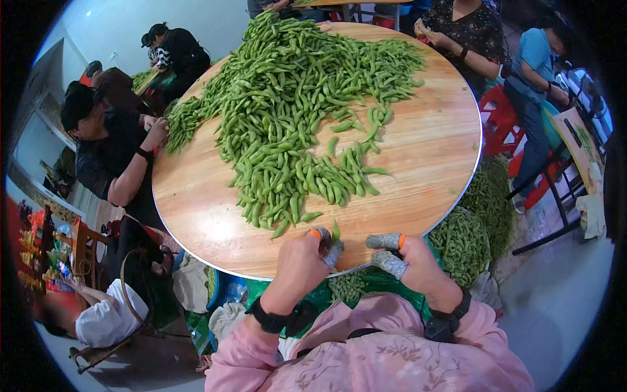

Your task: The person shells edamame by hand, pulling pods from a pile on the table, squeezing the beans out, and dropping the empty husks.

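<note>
A large heap of green bean pods point(281, 98) lies on the round wooden table point(418, 150) and spreads down toward its near side. At the near edge, my left hand point(307, 257) is closed on a green pod point(336, 230) that sticks up between the fingers. My right hand point(406, 256) is to its right, over the table's rim, with grey-wrapped thumb and finger apart and nothing seen between them. Grey knitted covers and orange bands are on fingers of both hands. Below the rim, between the hands, more pods point(347, 287) lie over green plastic.
A person in black point(121, 144) works at the table's left edge. Another in a dark patterned top point(467, 32) is at the far right. Piled pods point(460, 242) fill a sack right of my right arm. Red stools point(501, 117) and a side table point(575, 140) stand farther right.
</note>
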`<action>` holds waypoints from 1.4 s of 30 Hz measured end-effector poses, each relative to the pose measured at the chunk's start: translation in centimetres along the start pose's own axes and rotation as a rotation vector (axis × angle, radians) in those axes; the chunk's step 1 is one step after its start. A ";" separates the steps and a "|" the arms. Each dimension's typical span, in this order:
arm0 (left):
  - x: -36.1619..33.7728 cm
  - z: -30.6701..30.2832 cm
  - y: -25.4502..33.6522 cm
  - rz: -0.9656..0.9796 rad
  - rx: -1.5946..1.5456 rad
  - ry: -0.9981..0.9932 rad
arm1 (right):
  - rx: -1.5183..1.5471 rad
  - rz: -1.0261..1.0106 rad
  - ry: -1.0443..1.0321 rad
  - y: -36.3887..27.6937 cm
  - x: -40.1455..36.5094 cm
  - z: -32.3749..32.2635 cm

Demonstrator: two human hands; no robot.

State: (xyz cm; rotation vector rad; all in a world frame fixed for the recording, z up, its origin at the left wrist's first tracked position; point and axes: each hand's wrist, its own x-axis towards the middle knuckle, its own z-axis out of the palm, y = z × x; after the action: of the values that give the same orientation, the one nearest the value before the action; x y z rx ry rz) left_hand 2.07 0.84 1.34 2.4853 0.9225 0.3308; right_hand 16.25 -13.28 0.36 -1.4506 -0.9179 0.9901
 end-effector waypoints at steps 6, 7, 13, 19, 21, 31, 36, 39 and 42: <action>-2.3 -0.3 1.0 -0.040 -0.811 -0.153 | 0.385 0.121 -0.126 -1.2 0.5 1.0; -2.5 -0.6 1.2 -0.034 -0.944 -0.209 | 0.384 0.124 -0.126 -1.3 0.5 0.9; -2.8 -2.0 1.9 -0.099 -1.081 -0.383 | 0.318 0.047 -0.174 -1.9 0.1 1.0; -2.9 -1.3 1.2 -0.039 -0.989 -0.381 | 0.375 0.085 -0.180 -1.7 0.0 1.1; -3.0 -1.5 1.0 -0.052 -0.987 -0.405 | 0.264 0.059 -0.221 -1.7 0.2 0.9; -3.9 -0.9 2.5 0.290 0.051 -0.023 | 0.260 -0.075 -0.129 -0.9 0.2 1.1; -4.0 0.5 0.7 0.302 -0.304 -0.055 | 0.485 0.060 -0.189 0.0 -0.1 1.3; -4.4 1.5 -0.2 0.103 -0.858 -0.196 | 0.527 -0.002 -0.160 0.3 0.1 2.1; -4.7 1.5 -0.4 -0.128 -1.214 -0.299 | 0.485 -0.029 -0.183 1.4 0.5 2.0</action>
State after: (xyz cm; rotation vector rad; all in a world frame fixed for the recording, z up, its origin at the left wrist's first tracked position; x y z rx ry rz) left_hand -1.11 -2.55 -0.46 1.3004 0.4906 0.3221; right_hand 14.56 -12.29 -1.22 -0.9492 -0.7562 1.2378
